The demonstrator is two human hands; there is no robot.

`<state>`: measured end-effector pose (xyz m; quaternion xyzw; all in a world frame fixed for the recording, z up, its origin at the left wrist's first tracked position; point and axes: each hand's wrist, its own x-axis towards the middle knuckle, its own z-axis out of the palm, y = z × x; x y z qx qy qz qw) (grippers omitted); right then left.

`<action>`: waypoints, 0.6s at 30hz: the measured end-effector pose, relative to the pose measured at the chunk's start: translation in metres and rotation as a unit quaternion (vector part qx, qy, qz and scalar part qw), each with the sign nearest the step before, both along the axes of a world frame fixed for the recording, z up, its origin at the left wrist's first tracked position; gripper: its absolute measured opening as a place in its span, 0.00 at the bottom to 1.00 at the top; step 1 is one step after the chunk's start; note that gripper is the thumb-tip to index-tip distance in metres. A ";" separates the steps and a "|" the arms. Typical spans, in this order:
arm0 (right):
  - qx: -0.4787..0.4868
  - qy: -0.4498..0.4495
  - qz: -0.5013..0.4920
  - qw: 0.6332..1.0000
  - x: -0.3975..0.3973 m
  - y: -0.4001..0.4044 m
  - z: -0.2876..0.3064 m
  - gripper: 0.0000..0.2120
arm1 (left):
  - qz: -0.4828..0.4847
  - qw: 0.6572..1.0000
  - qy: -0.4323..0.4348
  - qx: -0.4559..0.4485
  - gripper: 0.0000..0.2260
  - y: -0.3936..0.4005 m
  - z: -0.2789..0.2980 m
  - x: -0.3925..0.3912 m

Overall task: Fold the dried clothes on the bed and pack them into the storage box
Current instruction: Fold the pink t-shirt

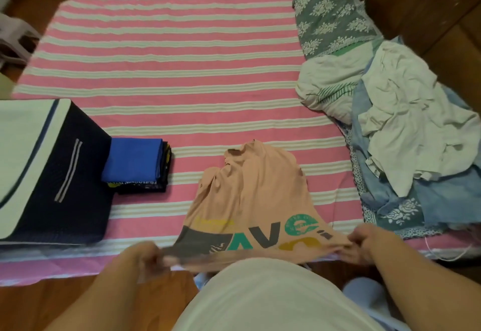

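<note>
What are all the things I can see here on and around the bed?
peach T-shirt: one, peach with printed letters, near edge of the bed, held up at its near edge
folded clothes: one small stack, blue on top, dark below, beside the box
storage box: one, navy with pale lid, left on the bed
unfolded clothes: one heap, white and light blue, right side
floral cloth: one, grey-green, far right corner
bed sheet: one, pink and white stripes
left hand: grips the shirt's left edge
right hand: grips its right edge
</note>
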<state>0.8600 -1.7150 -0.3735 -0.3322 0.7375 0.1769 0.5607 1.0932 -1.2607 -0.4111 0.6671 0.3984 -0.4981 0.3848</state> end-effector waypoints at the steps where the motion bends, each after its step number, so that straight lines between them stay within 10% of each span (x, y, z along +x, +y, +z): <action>1: -0.022 -0.035 -0.041 0.998 0.026 -0.010 0.016 0.16 | 0.041 0.998 -0.035 -0.035 0.11 -0.012 0.006 0.031; 5: -0.096 -0.279 -0.177 0.939 0.147 -0.083 0.120 0.17 | 0.199 0.938 -0.218 -0.182 0.15 -0.087 0.106 0.173; 12: -0.177 -0.570 -0.221 0.771 0.256 -0.137 0.346 0.12 | 0.239 0.731 -0.481 -0.421 0.15 -0.170 0.382 0.296; 18: -0.195 -0.649 -0.196 0.709 0.248 -0.132 0.398 0.12 | 0.250 0.703 -0.528 -0.405 0.11 -0.154 0.448 0.294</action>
